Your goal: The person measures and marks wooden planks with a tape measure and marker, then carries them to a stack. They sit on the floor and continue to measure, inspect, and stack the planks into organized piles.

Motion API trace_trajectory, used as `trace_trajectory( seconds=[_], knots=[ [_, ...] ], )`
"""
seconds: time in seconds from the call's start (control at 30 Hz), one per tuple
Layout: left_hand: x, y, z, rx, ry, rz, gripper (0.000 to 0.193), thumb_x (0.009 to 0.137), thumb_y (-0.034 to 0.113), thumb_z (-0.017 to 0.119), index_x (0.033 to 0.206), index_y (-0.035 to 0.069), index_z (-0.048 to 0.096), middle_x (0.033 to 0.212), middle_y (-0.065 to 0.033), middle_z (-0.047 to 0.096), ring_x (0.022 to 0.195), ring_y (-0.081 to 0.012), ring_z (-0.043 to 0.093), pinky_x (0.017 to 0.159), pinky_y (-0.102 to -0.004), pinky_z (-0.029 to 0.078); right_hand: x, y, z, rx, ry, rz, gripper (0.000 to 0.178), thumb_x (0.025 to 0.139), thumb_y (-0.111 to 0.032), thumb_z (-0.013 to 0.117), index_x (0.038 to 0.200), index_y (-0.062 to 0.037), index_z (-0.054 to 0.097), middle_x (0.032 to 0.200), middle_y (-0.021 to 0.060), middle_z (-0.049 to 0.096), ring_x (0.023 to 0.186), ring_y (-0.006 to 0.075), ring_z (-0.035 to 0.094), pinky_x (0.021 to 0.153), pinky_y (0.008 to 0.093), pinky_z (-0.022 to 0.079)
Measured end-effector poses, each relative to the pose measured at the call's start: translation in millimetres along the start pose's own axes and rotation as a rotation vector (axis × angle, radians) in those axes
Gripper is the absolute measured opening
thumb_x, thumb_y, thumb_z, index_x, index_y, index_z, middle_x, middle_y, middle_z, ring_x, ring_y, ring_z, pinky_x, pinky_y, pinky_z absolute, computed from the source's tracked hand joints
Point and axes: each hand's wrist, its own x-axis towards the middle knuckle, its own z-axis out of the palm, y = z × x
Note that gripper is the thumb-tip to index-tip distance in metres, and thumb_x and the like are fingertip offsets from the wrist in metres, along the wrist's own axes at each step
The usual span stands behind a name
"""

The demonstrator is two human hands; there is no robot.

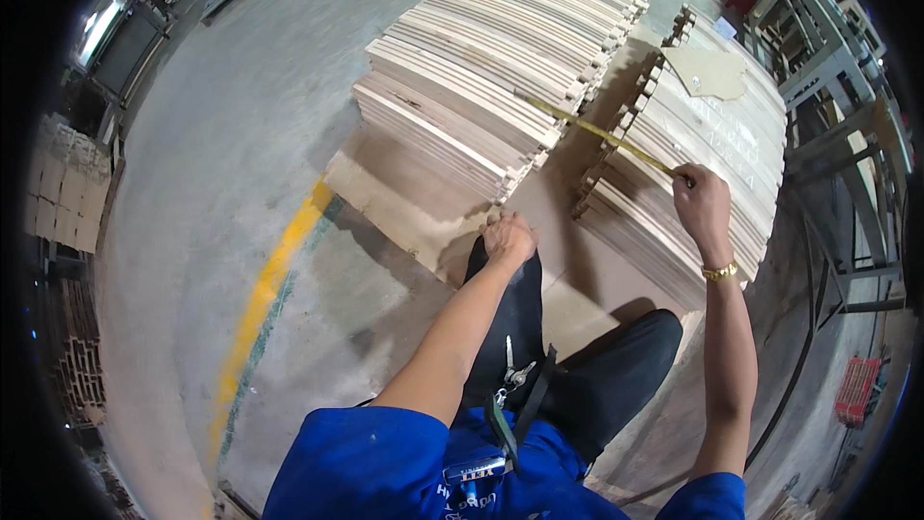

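My right hand (701,202) is closed around the near end of a tape measure (626,145), above the right stack of wooden boards (717,149). Its yellow blade stretches out to the upper left, crossing the gap between the stacks and reaching over the left stack of wooden boards (500,48). The tape's case is mostly hidden in my fingers. My left hand (510,238) rests on my left knee, fingers laid over it, holding nothing. Both stacks have notched ends facing the gap.
A brown sheet (385,193) lies under the stacks. Atop the right stack is an irregular flat tan piece (705,72). A yellow floor line (274,274) runs at the left. Metal frames (833,63) stand at the right, near a red crate (858,391).
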Motion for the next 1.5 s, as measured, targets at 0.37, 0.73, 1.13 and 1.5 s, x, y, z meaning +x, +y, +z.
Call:
trace_trajectory(
  seconds=[0.37, 0.73, 1.13, 1.5],
  knots=[
    [17.6, -23.2, 18.3, -0.32, 0.088, 0.102, 0.042, 0.078, 0.037, 0.064, 0.105, 0.005, 0.065, 0.108, -0.016, 0.064, 0.105, -0.0329, 0.058, 0.091, -0.0417, 0.043, -178.0, 30.3, 80.9, 1.176, -0.172, 0.68, 0.012, 0.081, -0.005, 0.055, 0.082, 0.0025, 0.065, 0.071, 0.0031, 0.062, 0.061, 0.0078, 0.054, 0.058, 0.0214, 0.043],
    [39.5, -93.0, 25.8, -0.98, -0.036, -0.12, 0.028, 0.093, 0.019, 0.051, 0.113, 0.002, 0.061, 0.096, -0.0058, 0.065, 0.075, -0.0133, 0.061, 0.065, -0.0252, 0.048, -233.3, 41.8, 129.7, 1.197, -0.079, 0.826, 0.052, 0.083, -0.01, 0.058, 0.133, -0.0038, 0.044, 0.097, 0.0045, 0.056, 0.065, 0.0081, 0.054, 0.053, 0.0219, 0.043],
    [80.9, -66.5, 26.2, -0.561, -0.545, 0.129, 0.061, 0.099, 0.041, 0.033, 0.144, 0.002, 0.022, 0.138, -0.0159, 0.042, 0.126, -0.0213, 0.041, 0.103, -0.0308, 0.033, -226.6, 53.3, 132.4, 0.98, -0.122, 0.7, 0.046, 0.081, -0.014, 0.06, 0.125, -0.0039, 0.051, 0.091, 0.0059, 0.061, 0.066, 0.0125, 0.054, 0.065, 0.0288, 0.046],
    [51.2, -51.6, 12.5, -0.166, -0.042, 0.465, 0.05, 0.097, 0.033, 0.036, 0.14, 0.007, 0.035, 0.131, -0.0232, 0.048, 0.123, -0.0308, 0.046, 0.102, -0.0339, 0.033, -221.8, 48.4, 130.1, 0.955, -0.149, 0.661, 0.046, 0.08, -0.015, 0.06, 0.125, -0.0048, 0.052, 0.088, 0.0077, 0.062, 0.064, 0.0157, 0.056, 0.064, 0.0311, 0.047]
  ],
)
